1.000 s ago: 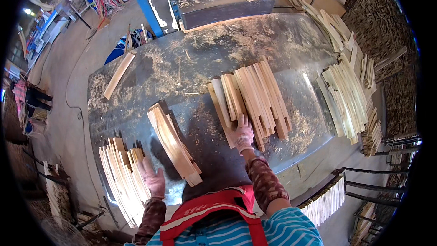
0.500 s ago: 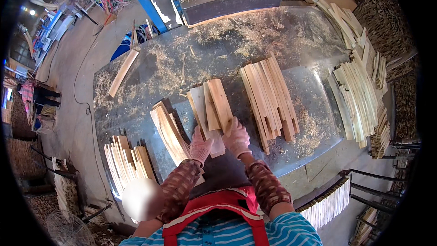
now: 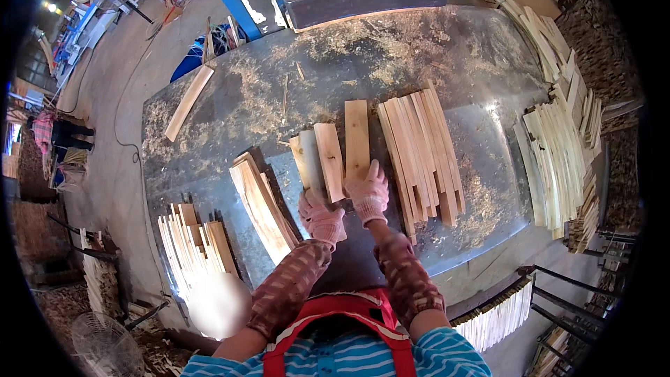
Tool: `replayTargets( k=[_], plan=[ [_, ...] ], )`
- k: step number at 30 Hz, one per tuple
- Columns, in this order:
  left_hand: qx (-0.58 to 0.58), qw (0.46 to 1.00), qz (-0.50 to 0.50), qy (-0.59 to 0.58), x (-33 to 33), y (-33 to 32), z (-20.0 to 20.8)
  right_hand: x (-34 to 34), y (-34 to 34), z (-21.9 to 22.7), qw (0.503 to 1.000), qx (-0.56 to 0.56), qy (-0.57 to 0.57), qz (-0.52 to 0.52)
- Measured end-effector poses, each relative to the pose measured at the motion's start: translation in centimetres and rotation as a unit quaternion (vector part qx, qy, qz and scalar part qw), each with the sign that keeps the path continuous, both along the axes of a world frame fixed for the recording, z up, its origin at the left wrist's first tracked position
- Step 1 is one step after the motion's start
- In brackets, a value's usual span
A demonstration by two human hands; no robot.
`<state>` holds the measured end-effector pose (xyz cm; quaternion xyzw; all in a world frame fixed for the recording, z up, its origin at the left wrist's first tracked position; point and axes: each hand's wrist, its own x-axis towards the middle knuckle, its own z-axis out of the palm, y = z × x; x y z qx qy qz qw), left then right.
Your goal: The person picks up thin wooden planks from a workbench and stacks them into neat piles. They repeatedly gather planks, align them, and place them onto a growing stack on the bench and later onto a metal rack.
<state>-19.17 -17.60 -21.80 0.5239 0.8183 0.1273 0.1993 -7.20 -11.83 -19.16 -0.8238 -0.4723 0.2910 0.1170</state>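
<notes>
Looking down from the head view, I'd judge the work to be partway along: boards already lie in side-by-side groups across the shavings-strewn surface (image 3: 481, 132), while a few between them belong to no neat group. A broad group (image 3: 419, 153) sits to the right of the hands, its near ends uneven; a smaller stack (image 3: 262, 202) lies to the left, and beyond it a far-left stack (image 3: 195, 244), partly hidden by a pale round blur. The right hand (image 3: 366, 192) has its fingers closed about the near end of a single board (image 3: 356, 136), which points away just beside the broad group without, as far as I can see, joining it. The left hand (image 3: 322, 216) is at the near ends of a reddish board (image 3: 328, 157) and a greyish board (image 3: 310, 160); whether its fingers grip or merely rest there, I can't tell. Those loose pieces look like what's left close by, plus a lone board (image 3: 190, 103) toward the far left corner. As for brands, labels or lettering, I can make out none on the wood, the blue-framed machine (image 3: 234, 0) or the red apron (image 3: 335, 305).
</notes>
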Motion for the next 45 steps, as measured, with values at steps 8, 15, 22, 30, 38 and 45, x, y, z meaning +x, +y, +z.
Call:
replayTargets(
  k=[8, 15, 22, 30, 38, 45],
  plan=[
    [-0.066, 0.901, 0.059, -0.424, -5.3, 1.2, -3.7, 2.0, 0.7, -2.3, 0.989, 0.076, 0.075, -0.099],
    [-0.056, 0.652, 0.181, -0.734, -8.3, 0.1, 5.0, 2.7, -2.7, -0.4, 0.836, 0.157, 0.494, -0.178],
    [-0.031, 0.579, 0.134, -0.803, -9.7, -2.2, 8.0, -1.8, -7.6, 4.2, 0.796, 0.22, 0.547, -0.134],
    [0.02, 0.619, 0.12, -0.776, -10.3, -2.9, 10.3, -7.8, -10.6, 5.8, 0.904, 0.232, 0.356, 0.047],
    [0.068, 0.831, 0.106, -0.542, -18.9, -8.2, 11.8, -10.7, -11.8, 4.2, 0.878, 0.262, 0.249, 0.315],
    [0.132, 0.988, 0.055, 0.051, -28.4, -20.1, 2.3, -6.5, -2.6, 0.5, 0.991, 0.07, -0.017, 0.115]
  ],
)
